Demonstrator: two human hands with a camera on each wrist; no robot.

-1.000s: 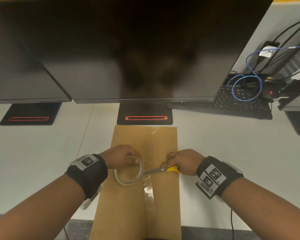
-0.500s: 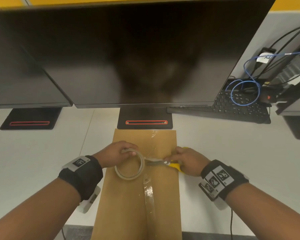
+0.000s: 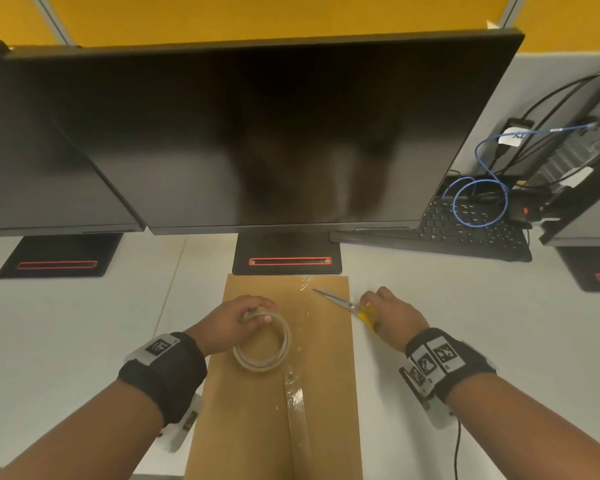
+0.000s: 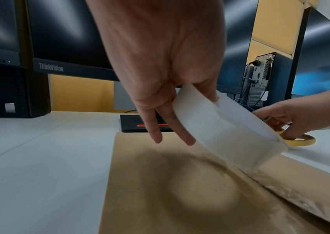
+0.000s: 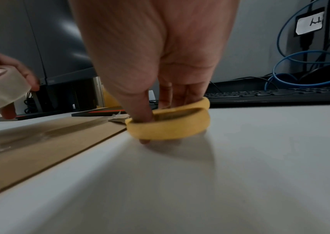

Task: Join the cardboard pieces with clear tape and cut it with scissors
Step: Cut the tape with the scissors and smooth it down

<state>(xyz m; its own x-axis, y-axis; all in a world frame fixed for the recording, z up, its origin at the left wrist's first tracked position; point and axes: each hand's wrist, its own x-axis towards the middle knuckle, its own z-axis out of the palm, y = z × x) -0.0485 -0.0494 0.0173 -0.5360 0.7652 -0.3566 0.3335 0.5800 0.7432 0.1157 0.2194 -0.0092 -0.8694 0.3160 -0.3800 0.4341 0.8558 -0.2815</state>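
1. White bench (image 3: 84, 341) under dark monitors carries your cardboard pieces (image 3: 257, 427).
2. Your left hand (image 3: 234, 322) fingers curl round the tape roll (image 3: 262, 344), lifted above the taped seam.
3. Your right hand (image 3: 392, 315) fingers sit in the yellow scissors (image 3: 355, 308) handles at the cardboard's right edge.
4. Cutting looks finished; next, set both tools down.

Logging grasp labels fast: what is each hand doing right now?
Left hand: grips the tape roll over the cardboard.
Right hand: fingers in the scissors' yellow handles, low at the table.

An office workstation — a ThinkVision monitor (image 3: 257, 133) on a white surface (image 3: 66, 323), a black keyboard (image 3: 465, 233) to its right, a desktop tower (image 4: 260, 80) beyond — yellow partition (image 3: 274, 15) behind.
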